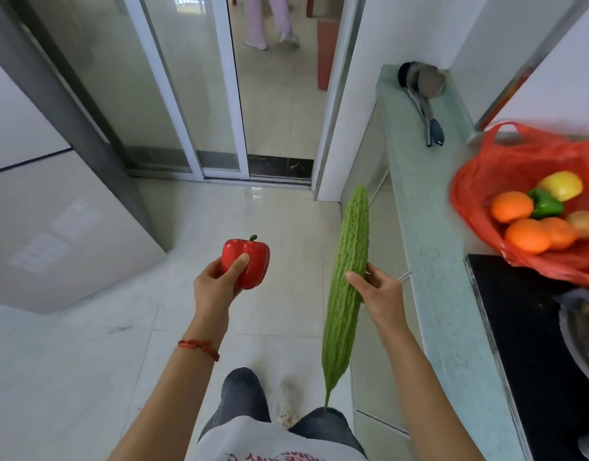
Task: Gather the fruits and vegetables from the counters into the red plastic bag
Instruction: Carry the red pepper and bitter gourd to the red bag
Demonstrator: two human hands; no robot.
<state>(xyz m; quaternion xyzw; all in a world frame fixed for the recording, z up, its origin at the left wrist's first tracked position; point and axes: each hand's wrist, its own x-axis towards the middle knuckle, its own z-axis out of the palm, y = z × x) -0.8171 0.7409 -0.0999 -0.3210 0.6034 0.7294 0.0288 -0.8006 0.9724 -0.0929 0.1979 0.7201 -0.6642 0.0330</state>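
Observation:
My left hand point(216, 284) grips a red bell pepper point(250, 261) above the tiled floor. My right hand point(378, 287) holds a long green bitter gourd point(348, 277) around its middle, upright, stem end down. The red plastic bag point(486, 174) lies open on the counter at the right. Inside it I see oranges point(527, 236), a green pepper point(546, 204), a yellow fruit point(562, 185) and a pale brown fruit point(587, 224). Both hands are to the left of the counter, apart from the bag.
A pale green counter point(429, 227) runs along the right. Metal ladles point(423, 91) lie at its far end. A black cooktop point(532, 327) with a pan's rim point(579, 337) sits near me. Sliding glass doors point(186, 94) stand ahead; a person's legs point(270, 21) show beyond them.

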